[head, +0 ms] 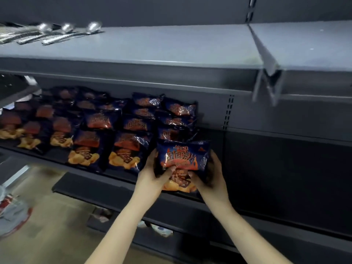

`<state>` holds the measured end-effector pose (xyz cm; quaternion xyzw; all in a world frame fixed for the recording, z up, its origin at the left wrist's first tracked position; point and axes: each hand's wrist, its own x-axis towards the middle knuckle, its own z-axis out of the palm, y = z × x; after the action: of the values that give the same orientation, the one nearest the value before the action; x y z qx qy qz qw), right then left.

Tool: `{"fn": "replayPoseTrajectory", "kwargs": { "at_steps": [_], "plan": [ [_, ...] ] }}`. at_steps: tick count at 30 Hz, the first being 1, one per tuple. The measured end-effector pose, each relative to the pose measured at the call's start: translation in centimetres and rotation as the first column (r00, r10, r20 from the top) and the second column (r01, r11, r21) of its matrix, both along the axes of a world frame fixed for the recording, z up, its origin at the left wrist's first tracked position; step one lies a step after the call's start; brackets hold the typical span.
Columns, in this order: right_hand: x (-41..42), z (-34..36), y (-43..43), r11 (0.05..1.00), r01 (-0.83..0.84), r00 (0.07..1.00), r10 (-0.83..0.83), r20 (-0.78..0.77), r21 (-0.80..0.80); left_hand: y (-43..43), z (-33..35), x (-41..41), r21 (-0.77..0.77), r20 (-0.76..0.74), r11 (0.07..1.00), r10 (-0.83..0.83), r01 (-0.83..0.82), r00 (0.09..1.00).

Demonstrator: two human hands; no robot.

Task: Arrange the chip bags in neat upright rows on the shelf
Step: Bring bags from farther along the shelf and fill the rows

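Observation:
A dark blue chip bag with orange flames and pictured chips stands at the front right end of the dark middle shelf. My left hand grips its left side, thumb on the front. My right hand grips its right side, thumb also on the front. Several matching chip bags stand in leaning rows to the left and behind, filling the shelf toward the back panel.
A grey upper shelf overhangs the bags, with metal ladles at its left and a hanging divider on the right. The middle shelf right of the bags is bare. Lower shelves hold small packets; the floor shows at lower left.

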<state>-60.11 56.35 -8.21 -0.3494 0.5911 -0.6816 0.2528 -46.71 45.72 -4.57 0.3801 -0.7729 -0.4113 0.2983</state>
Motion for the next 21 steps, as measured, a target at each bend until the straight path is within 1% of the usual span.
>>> {"fn": "replayPoseTrajectory", "kwargs": {
  "at_steps": [2, 4, 6, 8, 11, 15, 16, 18, 19, 21],
  "plan": [
    [1.3, -0.6, -1.1, 0.996, 0.077, 0.993, -0.073, -0.087, 0.045, -1.1, -0.5, 0.1, -0.073, 0.041, 0.997, 0.008, -0.005, 0.999],
    [2.5, -1.1, -2.4, 0.988, 0.123, 0.982, -0.108, -0.154, 0.094, -1.9, -1.3, 0.3, -0.114, 0.089, 0.993, 0.002, 0.008, 0.996],
    [3.7, -1.5, -3.6, 0.968, 0.194, 0.962, -0.156, -0.226, 0.157, -2.2, -2.5, 0.5, -0.161, 0.141, 0.985, -0.034, 0.057, 0.989],
    [4.6, -1.9, -4.7, 0.950, 0.244, 0.946, -0.188, -0.263, 0.197, -2.1, -3.9, 0.8, -0.231, 0.185, 0.963, -0.099, 0.141, 0.978],
    [5.1, -2.3, -6.1, 0.934, 0.270, 0.923, -0.182, -0.338, 0.233, -2.3, -5.3, 1.2, -0.337, 0.175, 0.921, -0.143, 0.195, 0.974],
    [5.0, -2.4, -7.3, 0.898, 0.312, 0.892, -0.165, -0.420, 0.310, -3.4, -6.3, 1.0, -0.458, 0.110, 0.875, -0.119, 0.156, 0.987],
    [5.0, -2.5, -7.5, 0.886, 0.336, 0.872, -0.164, -0.462, 0.320, -3.7, -6.6, 0.9, -0.460, 0.097, 0.871, -0.142, 0.171, 0.985],
    [5.2, -2.9, -8.0, 0.852, 0.416, 0.805, -0.183, -0.564, 0.319, -4.2, -6.9, 0.8, -0.443, 0.121, 0.866, -0.199, 0.232, 0.972],
    [5.3, -3.1, -8.3, 0.823, 0.479, 0.751, -0.205, -0.628, 0.305, -4.4, -7.2, 0.7, -0.420, 0.156, 0.869, -0.217, 0.263, 0.964],
    [5.7, -3.5, -9.0, 0.745, 0.616, 0.611, -0.244, -0.754, 0.258, -4.5, -7.4, 0.7, -0.389, 0.239, 0.876, -0.203, 0.285, 0.950]
  ]
}}
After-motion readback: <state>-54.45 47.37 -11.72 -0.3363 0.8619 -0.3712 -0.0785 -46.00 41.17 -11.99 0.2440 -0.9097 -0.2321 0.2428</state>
